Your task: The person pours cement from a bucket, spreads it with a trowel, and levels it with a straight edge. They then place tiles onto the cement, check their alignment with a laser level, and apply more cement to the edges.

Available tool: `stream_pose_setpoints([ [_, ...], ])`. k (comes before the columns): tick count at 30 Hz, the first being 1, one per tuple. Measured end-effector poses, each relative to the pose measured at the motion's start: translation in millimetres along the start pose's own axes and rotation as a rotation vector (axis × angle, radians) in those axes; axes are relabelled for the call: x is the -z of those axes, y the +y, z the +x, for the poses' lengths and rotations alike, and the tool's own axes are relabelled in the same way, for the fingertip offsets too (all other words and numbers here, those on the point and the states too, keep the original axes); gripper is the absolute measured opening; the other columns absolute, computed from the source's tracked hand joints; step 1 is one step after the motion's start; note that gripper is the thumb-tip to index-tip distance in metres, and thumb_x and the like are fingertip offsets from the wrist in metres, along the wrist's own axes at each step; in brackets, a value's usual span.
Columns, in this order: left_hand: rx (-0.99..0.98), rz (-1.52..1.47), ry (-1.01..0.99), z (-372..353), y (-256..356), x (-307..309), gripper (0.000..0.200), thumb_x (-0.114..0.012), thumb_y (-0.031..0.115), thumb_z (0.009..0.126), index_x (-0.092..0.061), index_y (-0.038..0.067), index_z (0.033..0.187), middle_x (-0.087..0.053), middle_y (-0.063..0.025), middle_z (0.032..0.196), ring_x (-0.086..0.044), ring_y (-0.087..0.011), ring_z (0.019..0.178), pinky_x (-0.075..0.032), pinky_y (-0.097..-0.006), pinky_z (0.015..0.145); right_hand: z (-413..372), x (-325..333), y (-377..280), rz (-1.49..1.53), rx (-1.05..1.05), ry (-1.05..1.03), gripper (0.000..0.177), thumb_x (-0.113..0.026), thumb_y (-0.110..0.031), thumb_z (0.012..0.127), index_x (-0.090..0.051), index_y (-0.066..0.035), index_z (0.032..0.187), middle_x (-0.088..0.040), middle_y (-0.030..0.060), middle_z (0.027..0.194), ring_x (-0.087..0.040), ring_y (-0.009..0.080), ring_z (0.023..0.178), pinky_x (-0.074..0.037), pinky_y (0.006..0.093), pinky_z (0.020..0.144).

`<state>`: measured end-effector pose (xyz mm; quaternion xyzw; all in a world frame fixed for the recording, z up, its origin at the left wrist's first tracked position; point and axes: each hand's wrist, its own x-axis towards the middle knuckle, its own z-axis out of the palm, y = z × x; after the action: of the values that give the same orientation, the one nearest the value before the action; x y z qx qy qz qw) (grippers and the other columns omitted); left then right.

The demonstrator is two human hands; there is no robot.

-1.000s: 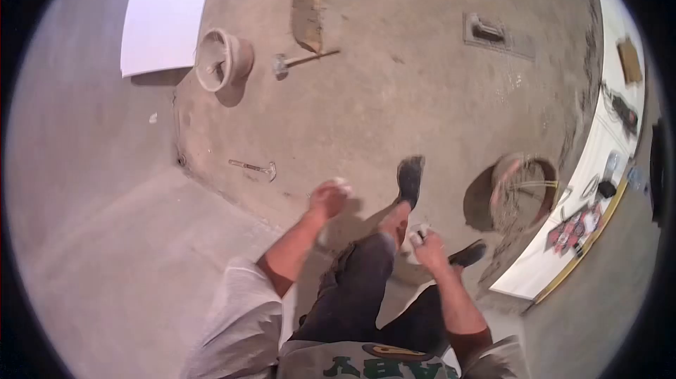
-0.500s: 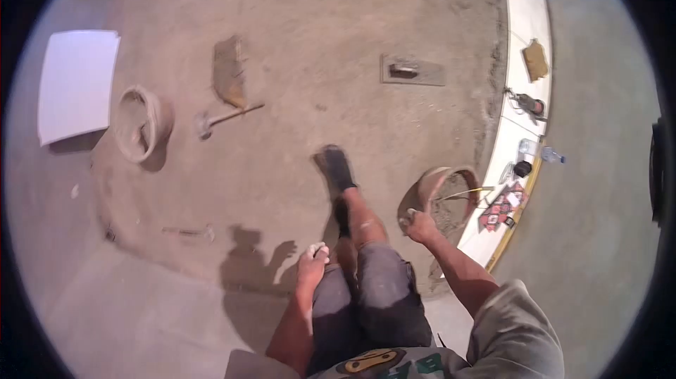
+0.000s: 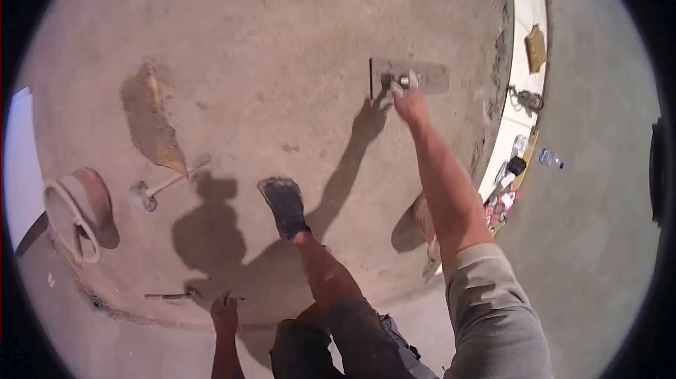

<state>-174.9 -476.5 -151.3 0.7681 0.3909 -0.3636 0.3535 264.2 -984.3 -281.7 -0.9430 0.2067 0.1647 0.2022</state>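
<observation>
My right hand (image 3: 407,101) reaches far forward, its fingers closed about the handle of a rectangular finishing trowel (image 3: 433,77) on the grey mortar surface. Pale residue coats those fingertips. Low in the view, my left hand (image 3: 225,312) hangs with curled fingers; whether anything is inside them I cannot make out. A hammer (image 3: 162,297) lies on the floor just left of that hand. Farther left are a mallet (image 3: 146,196) and a mortar-covered board with a yellowish edge (image 3: 151,122).
A mortar-smeared bucket (image 3: 95,199) lies tipped at left, near a white panel (image 3: 24,168). My right arm partly hides another bucket (image 3: 424,220). Along the white strip (image 3: 522,62) at right sit a power tool (image 3: 528,99), a sponge-like brown piece (image 3: 536,49) and a bottle (image 3: 551,159).
My right hand has moved from beside the right bucket forward to the trowel and closed on its handle. My left hand has moved left and lower. The camera view has shifted and a foot has stepped.
</observation>
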Motion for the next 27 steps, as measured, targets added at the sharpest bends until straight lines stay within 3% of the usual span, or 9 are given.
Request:
stream_pose_setpoints([
  [3,0.292,0.035,-0.2,-7.9,17.3,17.9,0.029,-0.056,0.019,0.083,-0.061,-0.002,0.102,-0.064,-0.016,0.086,-0.063,-0.0223,0.075,-0.049,-0.0343,0.068,31.2,-11.1,-9.3,-0.054,-0.159,-0.037,0.063,-0.053,-0.042,0.086,-0.036,-0.008,0.136,-0.055,0.026,0.117,-0.049,0.0389,0.115,-0.038,0.0434,0.096],
  [4,-0.065,0.193,-0.245,-7.2,7.5,18.7,0.029,-0.056,0.02,0.083,-0.061,-0.002,0.101,-0.064,-0.0157,0.084,-0.063,-0.0221,0.075,-0.049,-0.0343,0.068,35.7,-15.0,-9.4,-0.03,-0.196,-0.053,0.057,-0.052,-0.043,0.086,-0.042,-0.008,0.13,-0.056,0.0243,0.115,-0.05,0.0388,0.113,-0.039,0.0432,0.094],
  [5,-0.061,0.215,-0.256,-3.8,-0.9,19.8,0.029,-0.056,0.02,0.083,-0.061,-0.002,0.101,-0.064,-0.0157,0.084,-0.063,-0.0221,0.075,-0.049,-0.0343,0.068,35.1,-20.2,-11.2,0.0,-0.229,-0.068,0.052,-0.051,-0.044,0.087,-0.049,-0.007,0.124,-0.058,0.0227,0.113,-0.051,0.0387,0.111,-0.04,0.043,0.092],
  [9,0.277,-0.051,-0.361,12.3,143.4,4.5,0.027,-0.055,0.022,0.086,-0.062,-0.001,0.099,-0.064,-0.0098,0.082,-0.061,-0.0146,0.071,-0.049,-0.0284,0.065,-34.1,-55.0,22.4,-0.121,-0.219,0.059,0.031,-0.055,-0.021,0.08,-0.059,-0.007,0.107,-0.059,0.0269,0.095,-0.056,0.0424,0.093,-0.046,0.0475,0.08],
  [12,0.183,-0.107,-0.436,16.5,210.5,16.2,0.026,-0.055,0.022,0.087,-0.062,0.0,0.1,-0.063,-0.0057,0.082,-0.059,-0.0104,0.07,-0.048,-0.0264,0.063,-117.3,-39.9,-1.1,-0.087,-0.332,-0.126,0.049,-0.052,-0.013,0.082,-0.045,-0.02,0.13,-0.057,0.0272,0.101,-0.052,0.0422,0.102,-0.042,0.0467,0.088],
  [18,-0.02,0.124,-0.466,19.2,282.1,70.6,0.031,-0.054,0.027,0.09,-0.06,0.001,0.106,-0.062,-0.0046,0.085,-0.058,-0.0101,0.071,-0.047,-0.0248,0.064,-241.4,-18.3,-13.7,0.617,-0.637,-0.147,0.041,-0.048,-0.011,0.08,-0.047,-0.004,0.12,-0.061,0.0197,0.09,-0.062,0.03,0.07,-0.051,0.0399,0.065],
  [19,-0.049,0.16,-0.474,27.8,273.2,80.9,0.031,-0.054,0.027,0.09,-0.06,0.001,0.106,-0.062,-0.0046,0.085,-0.058,-0.0101,0.071,-0.047,-0.0248,0.064,-258.1,-10.3,-14.0,0.646,-0.658,-0.116,0.041,-0.048,-0.011,0.08,-0.047,-0.004,0.12,-0.061,0.0197,0.09,-0.062,0.03,0.07,-0.051,0.0399,0.065],
  [22,-0.23,0.306,-0.403,43.3,266.1,107.2,0.025,-0.055,0.023,0.087,-0.062,0.0,0.095,-0.063,-0.0074,0.075,-0.059,-0.0139,0.065,-0.047,-0.0297,0.06,-304.5,6.9,-8.8,1.787,-1.103,-0.191,0.025,-0.051,-0.022,0.081,-0.056,-0.001,0.093,-0.063,0.0141,0.09,-0.062,0.0242,0.076,-0.051,0.0379,0.068],
  [27,-0.236,0.509,-0.417,34.8,300.0,126.3,0.032,-0.054,0.029,0.089,-0.062,-0.001,0.096,-0.066,-0.0091,0.084,-0.064,-0.0176,0.075,-0.049,-0.0294,0.064,-364.5,27.6,-23.6,2.126,-1.138,0.106,0.03,-0.047,-0.023,0.085,-0.057,-0.001,0.103,-0.062,0.0135,0.101,-0.06,0.0256,0.09,-0.048,0.0383,0.08],
])
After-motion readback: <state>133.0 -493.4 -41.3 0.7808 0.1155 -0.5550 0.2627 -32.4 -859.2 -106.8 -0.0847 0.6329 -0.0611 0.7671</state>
